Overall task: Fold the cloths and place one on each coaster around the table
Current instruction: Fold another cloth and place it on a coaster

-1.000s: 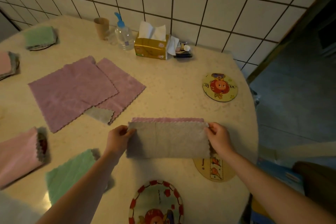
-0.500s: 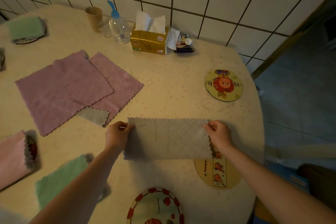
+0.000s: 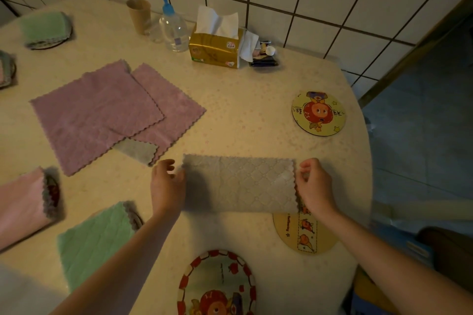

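Observation:
A grey cloth lies folded in half, flat on the table near the front. Its lower right corner overlaps a yellow coaster. My left hand rests at the cloth's left edge with fingers spread, holding nothing. My right hand is at the right edge, fingers curled loosely just off the cloth. Two purple cloths lie spread out and overlapping, further left. A bare yellow coaster with a red figure sits at the right. A red-rimmed coaster lies close to me.
A folded green cloth and a folded pink cloth each cover a coaster at the left. Another green cloth lies far left. A tissue box, a bottle and a paper cup stand by the tiled wall.
The cloth's top layer was brought over so its pink strip is covered. Both hands have let go of its corners and loosened at the edges.

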